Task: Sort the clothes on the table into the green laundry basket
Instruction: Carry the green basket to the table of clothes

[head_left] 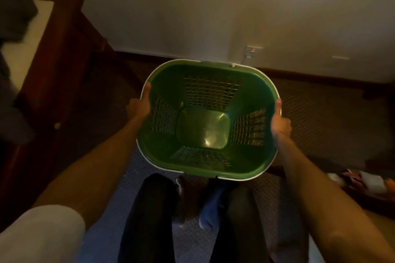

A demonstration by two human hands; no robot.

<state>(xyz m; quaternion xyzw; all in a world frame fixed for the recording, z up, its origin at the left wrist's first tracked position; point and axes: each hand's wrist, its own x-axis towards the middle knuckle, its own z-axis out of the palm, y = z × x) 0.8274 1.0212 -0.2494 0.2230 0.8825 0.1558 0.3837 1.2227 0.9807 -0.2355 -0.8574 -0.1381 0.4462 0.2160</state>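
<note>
Left hand (140,107) and right hand (280,123) grip the rim of the empty green slatted plastic laundry basket (205,174); keep it level (thumbs hooked inside); set it near the clothes.

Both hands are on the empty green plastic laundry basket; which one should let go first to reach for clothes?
Right, probably. The right hand grips the green plastic laundry basket's rim nearest the striped fabric pile at lower right. The left hand can hold the opposite rim. Whether that pile is the clothes is unclear.

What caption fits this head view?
Both hands, left hand and right hand, grip an empty green laundry basket by its rim.
</note>
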